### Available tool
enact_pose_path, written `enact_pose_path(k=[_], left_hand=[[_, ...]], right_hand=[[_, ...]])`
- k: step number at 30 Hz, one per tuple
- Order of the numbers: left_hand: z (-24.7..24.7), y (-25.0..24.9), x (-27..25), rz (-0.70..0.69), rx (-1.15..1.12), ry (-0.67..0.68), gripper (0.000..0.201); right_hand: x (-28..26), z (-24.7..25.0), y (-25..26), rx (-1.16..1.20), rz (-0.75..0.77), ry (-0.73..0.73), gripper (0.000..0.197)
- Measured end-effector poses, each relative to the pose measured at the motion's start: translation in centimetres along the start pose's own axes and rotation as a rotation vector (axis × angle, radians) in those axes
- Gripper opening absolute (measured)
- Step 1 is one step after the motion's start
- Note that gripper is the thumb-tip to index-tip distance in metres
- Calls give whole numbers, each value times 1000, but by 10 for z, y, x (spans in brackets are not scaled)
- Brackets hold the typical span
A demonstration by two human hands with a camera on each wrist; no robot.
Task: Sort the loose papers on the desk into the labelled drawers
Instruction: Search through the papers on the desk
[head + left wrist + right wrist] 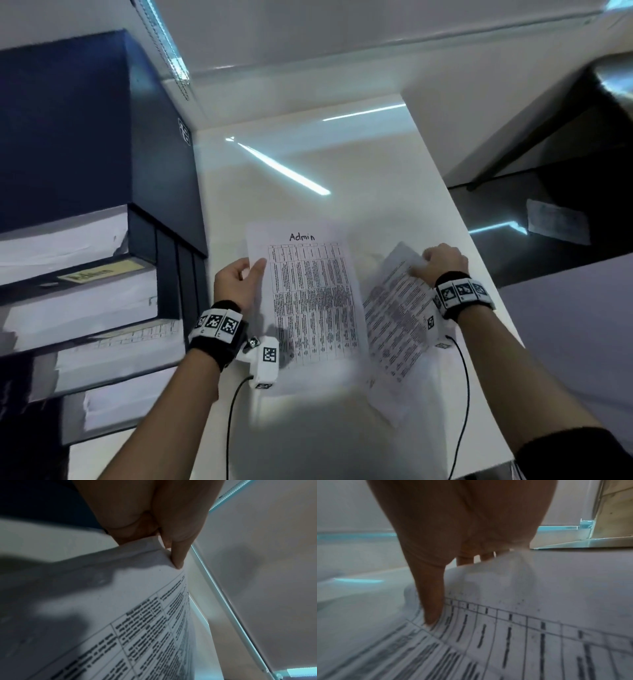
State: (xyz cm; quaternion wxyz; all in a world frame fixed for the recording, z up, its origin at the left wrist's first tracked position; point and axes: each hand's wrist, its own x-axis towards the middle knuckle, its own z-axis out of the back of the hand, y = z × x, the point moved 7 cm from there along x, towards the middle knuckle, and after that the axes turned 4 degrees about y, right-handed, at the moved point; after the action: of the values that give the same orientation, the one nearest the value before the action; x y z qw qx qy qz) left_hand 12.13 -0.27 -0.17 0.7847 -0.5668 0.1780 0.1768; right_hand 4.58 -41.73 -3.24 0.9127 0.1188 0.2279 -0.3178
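Observation:
A printed sheet headed "Admin" (308,294) is held above the white desk (342,178). My left hand (239,277) pinches its left edge, thumb on top; the left wrist view shows the same sheet (120,615) with my thumb (178,555) on its edge. My right hand (442,262) grips the upper corner of a second printed sheet (397,318), tilted to the right. In the right wrist view my thumb (431,608) presses on this sheet (522,628), whose corner curls up. The dark drawer unit (85,137) stands at the left with several drawers pulled out; one bears a yellow "Admin" label (92,272).
The open drawers (85,308) hold stacks of white paper. The desk ends at the right in a drop to a dark floor, where another sheet (556,221) lies. A white wall block (479,102) stands at the back right. Cables hang from both wrists.

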Motion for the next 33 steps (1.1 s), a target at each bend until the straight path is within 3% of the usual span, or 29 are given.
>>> enact_pose_path(k=[1,2,4,6,10,13,16,18,20,23,24,27,30,31,33], left_hand=[[3,-3,-2,-31,35,-1,13],[7,-6,-4,-56,62,-15,13],[16,-10,-8,-86,80,-39,21],[24,-15,-10,-109,94,-73,41],[38,-10,-13,-61,34,-123,49],[43,-3,-17,-8,-49,-130,44],[46,4,-19,33,-84,-101,40],[46,10,-22,74,-86,-81,44],[42,16,-23,110,-87,-38,34],[32,19,-28,159,-138,8,27],[31,19,-28,166,-163,9,30],[21,28,-34,266,-246,58,68],[14,41,-39,229,-161,116,89],[14,44,-40,178,-96,113,85],[17,47,-37,46,50,72,53]], right_hand=[[-5,13,4,127,34,-72,27],[-11,29,8,238,70,-173,28],[-32,72,20,379,160,-424,31],[-59,118,30,558,228,-623,29],[-95,180,33,1108,346,-751,16],[-92,164,32,1384,314,-632,51],[-91,100,44,1293,208,-462,68],[-97,38,51,1146,100,-302,72],[-108,-23,57,1116,74,-139,70],[-135,-81,67,1067,23,1,68],[-143,-94,71,1050,16,24,68],[-156,-120,75,1015,-47,64,72],[-161,-140,81,1006,-44,154,76],[-162,-149,84,978,-16,209,77],[-166,-158,91,938,68,301,82]])
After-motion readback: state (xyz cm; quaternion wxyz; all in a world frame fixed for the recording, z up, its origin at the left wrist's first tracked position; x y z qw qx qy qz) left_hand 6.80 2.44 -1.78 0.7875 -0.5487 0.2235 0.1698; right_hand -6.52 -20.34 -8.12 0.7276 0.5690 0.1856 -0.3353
